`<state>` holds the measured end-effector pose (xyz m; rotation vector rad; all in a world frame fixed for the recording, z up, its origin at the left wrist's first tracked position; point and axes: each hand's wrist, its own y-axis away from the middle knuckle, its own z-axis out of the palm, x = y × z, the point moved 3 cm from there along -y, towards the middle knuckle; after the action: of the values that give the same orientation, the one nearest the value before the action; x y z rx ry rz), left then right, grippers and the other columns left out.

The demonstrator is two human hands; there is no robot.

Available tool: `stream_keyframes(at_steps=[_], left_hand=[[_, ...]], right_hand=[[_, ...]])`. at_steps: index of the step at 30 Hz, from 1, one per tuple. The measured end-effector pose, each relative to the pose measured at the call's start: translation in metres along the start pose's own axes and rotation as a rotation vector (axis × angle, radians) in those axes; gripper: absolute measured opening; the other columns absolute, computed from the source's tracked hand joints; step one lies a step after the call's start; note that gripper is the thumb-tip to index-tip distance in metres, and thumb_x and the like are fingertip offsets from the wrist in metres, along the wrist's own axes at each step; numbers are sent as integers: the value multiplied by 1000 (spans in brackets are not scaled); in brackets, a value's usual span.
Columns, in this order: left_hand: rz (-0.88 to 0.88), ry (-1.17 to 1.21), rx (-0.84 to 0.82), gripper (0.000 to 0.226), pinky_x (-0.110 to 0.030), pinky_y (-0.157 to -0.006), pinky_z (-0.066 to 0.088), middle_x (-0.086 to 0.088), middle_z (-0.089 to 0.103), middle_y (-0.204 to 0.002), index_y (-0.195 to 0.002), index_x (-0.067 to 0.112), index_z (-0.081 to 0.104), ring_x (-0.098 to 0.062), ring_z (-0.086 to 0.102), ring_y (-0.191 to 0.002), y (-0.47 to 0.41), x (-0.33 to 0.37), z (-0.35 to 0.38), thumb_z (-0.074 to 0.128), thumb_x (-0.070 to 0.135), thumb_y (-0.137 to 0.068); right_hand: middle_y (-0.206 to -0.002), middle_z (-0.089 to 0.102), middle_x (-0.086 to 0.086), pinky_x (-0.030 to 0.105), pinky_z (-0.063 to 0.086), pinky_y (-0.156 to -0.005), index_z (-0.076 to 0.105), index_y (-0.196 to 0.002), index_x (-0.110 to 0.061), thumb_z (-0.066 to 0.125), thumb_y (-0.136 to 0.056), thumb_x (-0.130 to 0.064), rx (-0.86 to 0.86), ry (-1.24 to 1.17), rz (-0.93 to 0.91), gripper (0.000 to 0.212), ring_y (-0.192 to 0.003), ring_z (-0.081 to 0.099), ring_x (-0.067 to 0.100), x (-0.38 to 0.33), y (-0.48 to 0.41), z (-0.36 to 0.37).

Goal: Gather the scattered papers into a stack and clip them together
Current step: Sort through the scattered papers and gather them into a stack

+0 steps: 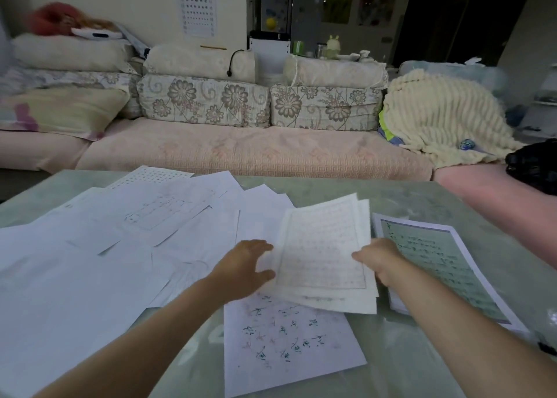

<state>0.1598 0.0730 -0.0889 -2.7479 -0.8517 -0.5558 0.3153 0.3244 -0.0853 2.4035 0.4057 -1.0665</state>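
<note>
Pink sofa point(241, 153), floral cushions point(205, 101), eye chart point(196, 3) on wall, dim room

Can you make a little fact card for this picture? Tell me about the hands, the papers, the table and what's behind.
left hand: at the bundle's left edge, grip blurred
right hand: grips the bundle's right edge
bundle: a few sheets, lifted and tilted
scribbled sheet: flat, under the bundle's near edge
green sheet: flat, right of the bundle
loose sheets: overlapping, spread over the left side
table: pale green
sofa: behind the table, with cushions
clip: none clearly seen
</note>
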Motion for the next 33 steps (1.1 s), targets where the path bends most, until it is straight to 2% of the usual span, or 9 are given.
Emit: stream_keyframes(at_steps=[3, 6, 13, 18, 22, 24, 28, 30, 33], left_hand=[[-84, -195, -105, 95, -38, -121, 10, 3, 9, -163, -154, 27, 18, -17, 4, -150, -12, -17, 5, 55, 72, -79], [-142, -165, -154, 104, -36, -122, 5, 2, 1, -163, -155, 27, 9, -18, -2, -150, -22, -24, 15, 48, 80, -75], [-158, -166, 11, 76, -34, -113, 26, 9, 35, -153, -150, 33, 29, -16, 30, -141, -32, -25, 12, 51, 66, -86], [-179, -77, 143, 54, -29, -98, 39, 8, 57, -131, -139, 33, 49, -18, 47, -125, -31, -22, 6, 60, 50, -88], [16, -74, 134, 38, -27, -85, 47, 11, 68, -110, -114, 33, 70, -16, 59, -104, -24, -13, 15, 56, 52, -85], [109, -16, 124, 45, -25, -83, 49, 8, 71, -107, -106, 29, 75, -17, 64, -97, -21, -9, 12, 41, 52, -87], [-97, 79, 228, 35, -27, -99, 39, 3, 61, -130, -131, 24, 59, -16, 51, -120, -23, -23, -10, 43, 31, -101], [-189, 73, 198, 51, -35, -108, 34, 3, 50, -144, -142, 26, 46, -19, 40, -133, -25, -33, -16, 45, 50, -97], [-235, 23, -45, 92, -46, -117, 24, 4, 28, -157, -150, 32, 26, -21, 21, -145, -25, -45, -9, 44, 82, -75]], right_hand=[[-105, 65, 17, 26, 48, -63, 59, -123, 4, 55, -91, 1, 91, 7, -4, 33, -80, 59, 28, 4, -15, -22], [-103, 64, 17, 26, 43, -64, 60, -122, 2, 49, -93, 2, 89, 11, 1, 31, -81, 58, 28, 9, -24, -33], [-113, 64, 19, 39, 51, -89, 59, -116, 4, 53, -91, 2, -4, -17, 43, 26, -99, 61, 34, 9, -33, -26], [-118, 61, 21, 37, 48, -82, 57, -123, 6, 53, -91, 1, -3, -66, 93, 32, -105, 59, 37, 3, -34, -30], [-114, 66, 18, 46, 52, -93, 61, -123, 0, 55, -90, -4, -89, -111, 65, 33, -102, 63, 36, -3, -22, -23], [-117, 65, 14, 41, 52, -92, 61, -125, -3, 54, -90, -4, -116, -88, -9, 36, -103, 62, 33, -9, -16, -13], [-124, 57, 11, 27, 45, -68, 49, -138, -8, 44, -91, -5, -31, 116, -173, 48, -99, 56, 28, -27, 2, 12], [-135, 52, 11, 28, 43, -74, 41, -146, -8, 39, -92, -4, -15, 191, -197, 54, -107, 54, 30, -37, 8, 27], [-148, 45, 13, 31, 46, -83, 37, -148, -5, 38, -93, -4, -2, 226, -176, 55, -121, 51, 33, -56, 8, 52]])
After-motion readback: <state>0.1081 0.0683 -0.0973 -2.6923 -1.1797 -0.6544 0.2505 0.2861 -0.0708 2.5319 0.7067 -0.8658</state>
